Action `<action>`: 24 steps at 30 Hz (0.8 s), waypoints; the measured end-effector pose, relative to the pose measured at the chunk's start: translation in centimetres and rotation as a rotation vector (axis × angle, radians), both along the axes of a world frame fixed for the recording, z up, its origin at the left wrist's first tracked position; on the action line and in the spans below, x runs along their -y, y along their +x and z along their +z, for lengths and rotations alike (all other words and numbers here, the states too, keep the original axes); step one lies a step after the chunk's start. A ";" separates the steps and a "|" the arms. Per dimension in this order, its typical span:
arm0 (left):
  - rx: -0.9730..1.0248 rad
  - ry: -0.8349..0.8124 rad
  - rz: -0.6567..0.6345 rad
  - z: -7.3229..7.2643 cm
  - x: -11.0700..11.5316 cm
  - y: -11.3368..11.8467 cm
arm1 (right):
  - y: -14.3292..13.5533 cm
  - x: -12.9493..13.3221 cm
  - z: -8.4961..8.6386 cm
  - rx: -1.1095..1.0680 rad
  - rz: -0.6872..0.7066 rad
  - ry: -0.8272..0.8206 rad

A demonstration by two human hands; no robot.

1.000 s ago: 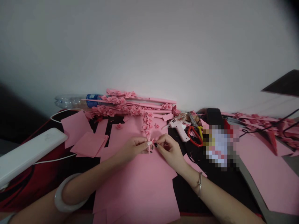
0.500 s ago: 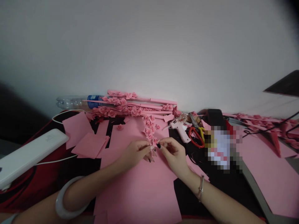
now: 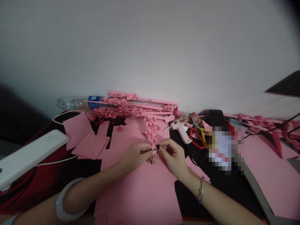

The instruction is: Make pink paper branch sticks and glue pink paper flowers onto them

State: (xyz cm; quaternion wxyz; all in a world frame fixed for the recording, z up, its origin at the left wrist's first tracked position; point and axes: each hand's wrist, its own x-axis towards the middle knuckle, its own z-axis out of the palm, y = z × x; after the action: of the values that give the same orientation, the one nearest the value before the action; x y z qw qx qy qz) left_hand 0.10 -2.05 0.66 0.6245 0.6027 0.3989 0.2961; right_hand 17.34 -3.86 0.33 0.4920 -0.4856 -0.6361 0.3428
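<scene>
A stem of pink paper flowers (image 3: 152, 131) points away from me above the pink paper sheets (image 3: 138, 190). My left hand (image 3: 138, 154) pinches its near end between thumb and fingers. From the other side, my right hand (image 3: 172, 153) has thumb and index finger closed on the lowest flower, close to the left fingertips. Part of the stem's near end is hidden by the fingers. One loose paper flower (image 3: 120, 127) lies on the sheet to the left.
Behind lie finished-looking flower stems (image 3: 131, 109) and a plastic bottle (image 3: 77, 102). To the right are a pink glue gun (image 3: 182, 131), red-handled scissors (image 3: 197, 137) and a dark phone (image 3: 216, 118). Paper squares (image 3: 90, 146) and a white lamp-like bar (image 3: 35, 156) are on the left.
The flower stem has shifted very slightly, and its lowest flower sits more between the fingertips. My right fingers have moved a little left, closer to the left hand.
</scene>
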 end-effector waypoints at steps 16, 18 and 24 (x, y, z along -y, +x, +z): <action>0.008 0.010 -0.032 -0.1 0.0 -0.1 | -0.1 0.0 -0.1 -0.007 0.069 0.056; -0.001 0.016 -0.030 -0.1 0.0 -0.1 | -0.2 -0.1 -0.1 -0.008 0.070 0.053; 0.002 0.010 -0.033 0.0 0.0 0.0 | -0.3 0.0 0.0 -0.009 0.070 0.058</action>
State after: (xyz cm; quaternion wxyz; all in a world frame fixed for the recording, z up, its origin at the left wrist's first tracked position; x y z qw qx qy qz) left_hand 0.09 -2.00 0.66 0.6268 0.6120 0.3868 0.2879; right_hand 17.08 -3.85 0.36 0.4965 -0.4471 -0.6600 0.3435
